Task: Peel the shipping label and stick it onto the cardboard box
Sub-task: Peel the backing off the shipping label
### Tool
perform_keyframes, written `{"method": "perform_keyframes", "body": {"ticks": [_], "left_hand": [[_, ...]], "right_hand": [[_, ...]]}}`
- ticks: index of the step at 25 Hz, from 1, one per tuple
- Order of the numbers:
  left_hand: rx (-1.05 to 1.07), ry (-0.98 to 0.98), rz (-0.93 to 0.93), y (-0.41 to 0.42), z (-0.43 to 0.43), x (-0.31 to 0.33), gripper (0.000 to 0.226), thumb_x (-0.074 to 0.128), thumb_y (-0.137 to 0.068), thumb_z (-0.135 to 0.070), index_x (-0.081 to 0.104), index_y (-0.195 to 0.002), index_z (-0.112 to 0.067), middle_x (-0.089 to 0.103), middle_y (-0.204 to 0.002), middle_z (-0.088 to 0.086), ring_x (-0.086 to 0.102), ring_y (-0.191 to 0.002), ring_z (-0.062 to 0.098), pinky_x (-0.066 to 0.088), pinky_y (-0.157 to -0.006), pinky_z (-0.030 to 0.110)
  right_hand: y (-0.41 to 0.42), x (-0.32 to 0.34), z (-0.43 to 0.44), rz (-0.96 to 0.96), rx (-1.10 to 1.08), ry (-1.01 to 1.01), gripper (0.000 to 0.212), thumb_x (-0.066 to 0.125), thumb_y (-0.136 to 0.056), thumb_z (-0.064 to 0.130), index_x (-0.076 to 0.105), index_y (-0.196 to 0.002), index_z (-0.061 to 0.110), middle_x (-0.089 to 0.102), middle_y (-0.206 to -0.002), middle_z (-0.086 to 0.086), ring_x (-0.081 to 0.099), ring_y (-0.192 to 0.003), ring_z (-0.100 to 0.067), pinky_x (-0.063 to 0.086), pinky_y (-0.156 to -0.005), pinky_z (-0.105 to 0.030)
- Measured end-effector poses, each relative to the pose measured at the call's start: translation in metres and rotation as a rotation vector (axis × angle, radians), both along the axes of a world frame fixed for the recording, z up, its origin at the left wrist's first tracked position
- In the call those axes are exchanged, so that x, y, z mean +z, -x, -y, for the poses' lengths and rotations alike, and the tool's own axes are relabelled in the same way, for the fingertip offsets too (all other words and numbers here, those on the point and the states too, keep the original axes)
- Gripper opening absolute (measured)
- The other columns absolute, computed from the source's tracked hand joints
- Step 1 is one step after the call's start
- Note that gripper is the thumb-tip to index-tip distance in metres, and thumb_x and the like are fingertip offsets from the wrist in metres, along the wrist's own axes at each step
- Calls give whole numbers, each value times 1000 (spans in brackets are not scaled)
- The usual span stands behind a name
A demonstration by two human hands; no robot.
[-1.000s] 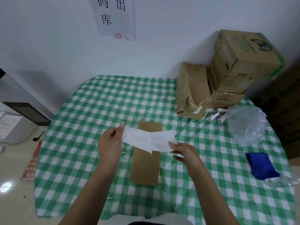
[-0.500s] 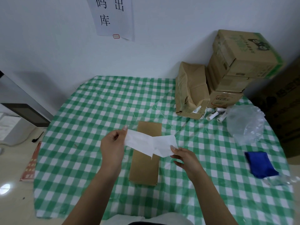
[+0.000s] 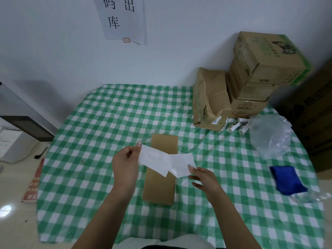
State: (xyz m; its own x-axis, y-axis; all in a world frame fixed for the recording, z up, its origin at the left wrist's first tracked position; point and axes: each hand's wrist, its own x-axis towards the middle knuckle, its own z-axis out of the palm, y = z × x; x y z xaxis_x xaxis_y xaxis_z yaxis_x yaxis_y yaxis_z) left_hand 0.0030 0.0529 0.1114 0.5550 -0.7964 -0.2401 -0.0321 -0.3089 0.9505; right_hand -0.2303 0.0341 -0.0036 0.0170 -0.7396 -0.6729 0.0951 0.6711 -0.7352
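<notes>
Head view: only one view was supplied, looking down over a table covered in a green-and-white checked plastic cloth [image 3: 93, 159].
Left hand [image 3: 126, 163]: the left end of a white paper shipping label [image 3: 154, 158] was pinched between thumb and fingers, and the sheet was held raised above the table.
Right hand [image 3: 203, 177]: the right end, where a second white layer [image 3: 181, 164] splayed away from the first, was gripped by the fingertips [image 3: 190, 167]; the remaining fingers were curled loosely below.
Reason for the hold: the two ends were judged to be drawn apart so that the backing could be separated from the adhesive sheet; which layer was which could not be told.
Task stage: peeling was judged to be under way, with sticking not yet begun.
Cardboard target: a flat, oblong brown cardboard box [image 3: 160, 178] lay on the cloth directly beneath the label, long side running away from the person, its top face bare; it was judged to have been set there so the label could be lowered straight down.
Label print: no text could be read from this side.
Wall sign: on a white paper sheet taped to the wall [image 3: 124, 18], the black characters 码, 出 and 库 were legible, with a small red-outlined mark beneath.
Stacked cartons [image 3: 258, 69]: green printing and a dark cartoon figure were seen, but the wording was too small to read.
</notes>
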Motion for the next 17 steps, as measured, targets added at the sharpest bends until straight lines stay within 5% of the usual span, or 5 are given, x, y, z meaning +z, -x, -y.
{"method": "perform_keyframes", "body": {"ticks": [4, 12, 17], "left_hand": [[0, -1, 7, 0, -1, 0, 43, 63, -94, -35, 56, -61, -8, 49, -47, -12, 44, -44, -2, 39, -52, 13], [2, 3, 33, 3, -2, -1, 40, 63, -94, -35, 64, -72, -2, 62, -67, 7, 54, -62, 14, 45, -61, 25], [78, 51, 43, -9, 3, 10, 41, 57, -97, -37, 64, -77, -1, 62, -70, 6, 56, -65, 15, 48, -63, 26]], "right_hand": [[2, -3, 0, -14, -9, -7, 40, 78, -78, 37, 71, -103, 6, 73, -106, -4, 68, -99, -19, 54, -81, -33], [4, -10, -3, -63, -20, -15, 34, 76, -81, 38, 72, -99, 11, 74, -102, -1, 69, -98, -18, 54, -83, -35], [29, -34, -11, -128, -324, -134, 14, 66, -91, 26, 60, -89, 14, 70, -96, -10, 66, -86, -22, 50, -82, -38]]}}
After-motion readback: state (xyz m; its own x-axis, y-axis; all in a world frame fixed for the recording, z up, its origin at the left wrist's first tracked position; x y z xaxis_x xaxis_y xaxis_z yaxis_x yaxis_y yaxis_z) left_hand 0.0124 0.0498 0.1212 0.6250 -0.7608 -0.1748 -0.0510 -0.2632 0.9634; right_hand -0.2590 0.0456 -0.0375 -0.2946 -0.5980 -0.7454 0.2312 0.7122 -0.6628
